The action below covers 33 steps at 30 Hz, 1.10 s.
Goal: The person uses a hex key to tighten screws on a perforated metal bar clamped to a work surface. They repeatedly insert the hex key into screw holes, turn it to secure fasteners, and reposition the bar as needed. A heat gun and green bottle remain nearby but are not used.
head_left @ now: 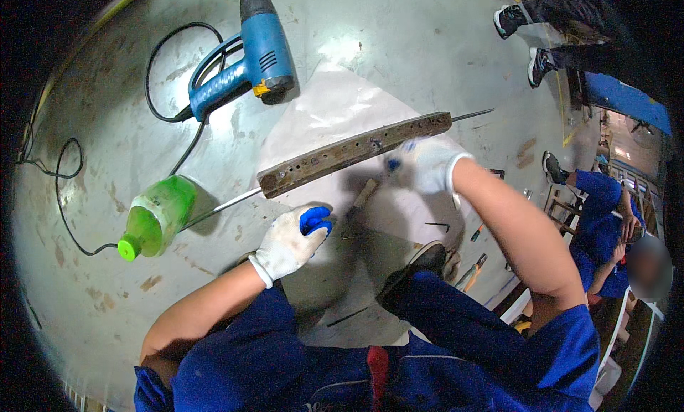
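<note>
Hands number two, both in white gloves with blue on the palm side: left hand [293,239] and right hand [429,164]. Between and beyond them, one long, dark brown bar [356,153], pierced by a row of small holes, is set slantwise over one white sheet [324,105], with a thin metal rod [239,199] jutting from both ends.

One blue heat gun [267,52] lies farther off, its black cord [190,150] running behind one green bottle [160,212]. That bottle stands in the way at the rod's left end; whether they touch cannot be told. One small hex key [438,224] and an orange-handled tool [470,275] lie to the right, near the person's shoe [427,259]. Two other people are at the right edge, well apart from the bar.

The left hand's fingers curl loosely, a narrow gap between thumb and fingertips, nothing seen inside. The right hand, blurred, is just beside the bar's near edge; its finger spread and any grip cannot be told.
</note>
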Each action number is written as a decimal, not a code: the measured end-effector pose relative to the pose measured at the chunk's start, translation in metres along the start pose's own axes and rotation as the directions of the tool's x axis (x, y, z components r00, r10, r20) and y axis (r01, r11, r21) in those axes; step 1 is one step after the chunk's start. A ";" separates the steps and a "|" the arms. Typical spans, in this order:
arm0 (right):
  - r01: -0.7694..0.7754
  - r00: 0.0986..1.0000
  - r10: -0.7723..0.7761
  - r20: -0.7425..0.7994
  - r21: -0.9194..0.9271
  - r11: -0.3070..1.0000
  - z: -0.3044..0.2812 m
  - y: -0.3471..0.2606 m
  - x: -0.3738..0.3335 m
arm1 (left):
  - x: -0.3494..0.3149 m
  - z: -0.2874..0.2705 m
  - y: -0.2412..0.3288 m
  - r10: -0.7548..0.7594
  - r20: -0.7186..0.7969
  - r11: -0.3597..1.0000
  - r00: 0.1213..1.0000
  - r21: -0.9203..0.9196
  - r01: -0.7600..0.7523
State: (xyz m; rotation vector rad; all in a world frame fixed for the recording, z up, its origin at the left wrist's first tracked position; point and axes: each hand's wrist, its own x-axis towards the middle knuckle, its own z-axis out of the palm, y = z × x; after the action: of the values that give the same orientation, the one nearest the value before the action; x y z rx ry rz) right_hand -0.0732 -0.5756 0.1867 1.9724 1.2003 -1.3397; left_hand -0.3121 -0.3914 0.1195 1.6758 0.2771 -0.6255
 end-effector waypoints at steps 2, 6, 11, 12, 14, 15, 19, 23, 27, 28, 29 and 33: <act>0.208 0.940 -0.161 -0.300 0.133 0.969 0.045 -0.006 0.016 | 0.004 0.003 0.001 0.039 0.012 0.999 0.999 -0.006 -0.039; -0.098 0.987 0.135 -0.084 0.347 0.933 -0.045 -0.035 0.008 | -0.003 0.004 -0.009 0.038 -0.002 0.999 0.999 -0.023 -0.038; -0.266 0.955 0.266 -0.131 0.019 0.964 0.000 0.012 0.009 | -0.002 -0.001 -0.001 0.026 -0.015 1.000 1.000 -0.018 -0.026; -0.227 0.971 0.229 -0.071 0.032 0.973 0.013 0.006 0.004 | -0.002 0.000 0.001 0.030 -0.012 0.999 0.999 -0.013 -0.030; 0.099 0.985 -0.069 -0.158 0.190 0.977 0.051 0.009 0.007 | 0.002 0.004 0.004 0.052 0.010 0.999 0.999 -0.010 -0.052; 0.148 0.980 -0.106 -0.166 0.268 0.952 0.025 -0.017 0.003 | 0.002 0.004 0.002 0.044 0.017 0.999 0.999 -0.016 -0.044; -0.036 0.966 0.117 -0.232 0.329 0.944 -0.031 -0.025 0.010 | -0.002 0.007 -0.006 0.025 0.012 1.000 1.000 0.003 -0.025; -0.306 0.922 0.325 -0.213 0.116 0.945 -0.011 0.031 0.009 | -0.001 0.005 -0.003 0.025 -0.003 0.999 1.000 -0.025 -0.025; -0.001 0.997 0.008 -0.074 0.106 0.994 0.021 -0.007 -0.002 | -0.003 0.002 0.004 -0.017 0.015 0.999 1.000 -0.026 0.018; 0.141 0.975 -0.103 -0.197 0.189 0.972 0.044 -0.010 0.007 | -0.001 0.005 0.002 0.002 0.023 1.000 1.000 -0.024 -0.002; 0.292 0.922 -0.203 -0.329 0.248 0.924 0.054 -0.012 0.014 | 0.001 0.007 0.000 0.020 0.027 1.000 0.999 -0.019 -0.019; 0.005 0.957 0.083 -0.278 0.300 0.954 -0.022 -0.019 0.026 | -0.002 0.010 -0.009 0.042 0.018 0.999 0.999 -0.011 -0.041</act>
State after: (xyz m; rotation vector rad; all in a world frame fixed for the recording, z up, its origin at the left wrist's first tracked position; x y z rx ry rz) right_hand -0.0747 -0.5385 0.1735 2.4635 1.1267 -1.3070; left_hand -0.3207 -0.3994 0.1119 1.6603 0.2316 -0.6072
